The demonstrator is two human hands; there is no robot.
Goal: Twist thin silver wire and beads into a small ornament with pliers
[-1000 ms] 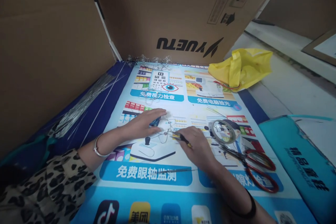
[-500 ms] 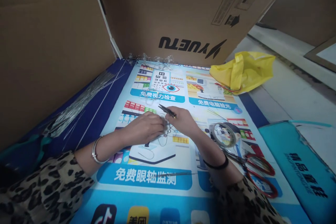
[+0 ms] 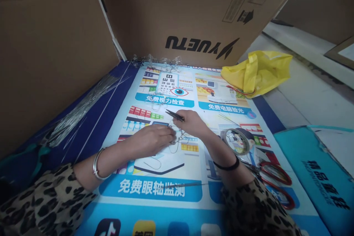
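Observation:
My left hand (image 3: 153, 139) is closed, its fingertips pinching a bent wire piece (image 3: 179, 137) with small shiny bits on it. My right hand (image 3: 193, 123) is wrapped around dark needle-nose pliers (image 3: 174, 114), whose jaws point up and to the left above the left fingertips. Whether the right fingertips also touch the wire piece is too small to tell. A loop of the wire hangs below the fingers. Nearer to me, a loose bent wire (image 3: 152, 163) lies on the printed poster (image 3: 190, 206).
At left lies a bundle of straight wires (image 3: 80, 112). Several wire shapes (image 3: 157, 62) sit against the cardboard (image 3: 149, 14). To the right are a tape roll (image 3: 237, 142), red-handled scissors (image 3: 276, 173), a yellow bag (image 3: 257, 73) and a teal box (image 3: 309, 166).
Both hands stay close together over the wire piece; the left fingers have shifted slightly down, showing more of it. The whole view has tilted a little.

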